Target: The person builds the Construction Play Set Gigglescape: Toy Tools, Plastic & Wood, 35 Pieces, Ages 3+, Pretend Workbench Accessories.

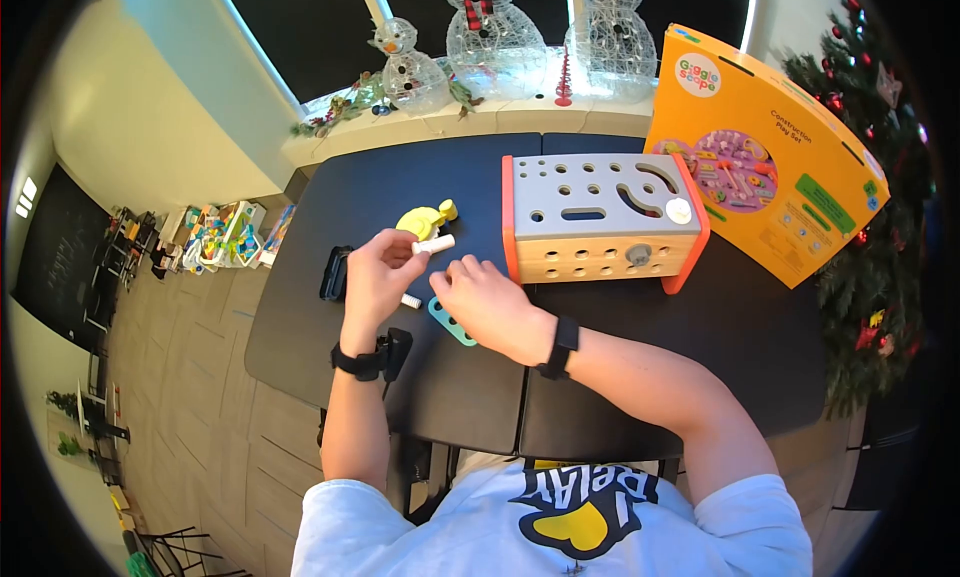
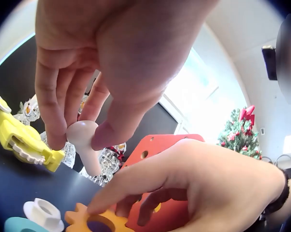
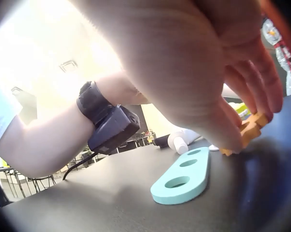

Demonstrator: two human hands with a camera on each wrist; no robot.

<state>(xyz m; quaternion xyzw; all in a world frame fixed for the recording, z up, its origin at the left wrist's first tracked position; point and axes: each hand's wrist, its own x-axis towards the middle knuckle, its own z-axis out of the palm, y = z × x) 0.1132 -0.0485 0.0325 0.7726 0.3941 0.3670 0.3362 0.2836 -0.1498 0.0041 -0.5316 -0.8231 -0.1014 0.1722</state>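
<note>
My left hand point(image 1: 372, 282) pinches a white toy bolt point(image 2: 83, 131) by its rounded head, above the table. To its right, low over the tabletop, my right hand point(image 1: 490, 302) grips an orange toy gear point(image 3: 250, 133) between thumb and fingers. The head view hides this gear behind the hand. Near the right hand lies a teal strip with holes point(image 3: 181, 179). A white nut point(image 2: 44, 215) sits close to the gear in the left wrist view. Another white bolt point(image 1: 411, 301) lies between my hands, and a yellow toy piece point(image 1: 425, 223) is just beyond them.
A wooden toy workbench point(image 1: 605, 222) with a grey top and red sides stands to the right. Behind it leans an orange play-set box point(image 1: 740, 147). A black object point(image 1: 334, 274) lies left of my left hand. Wire snowmen point(image 1: 495, 42) stand on the sill.
</note>
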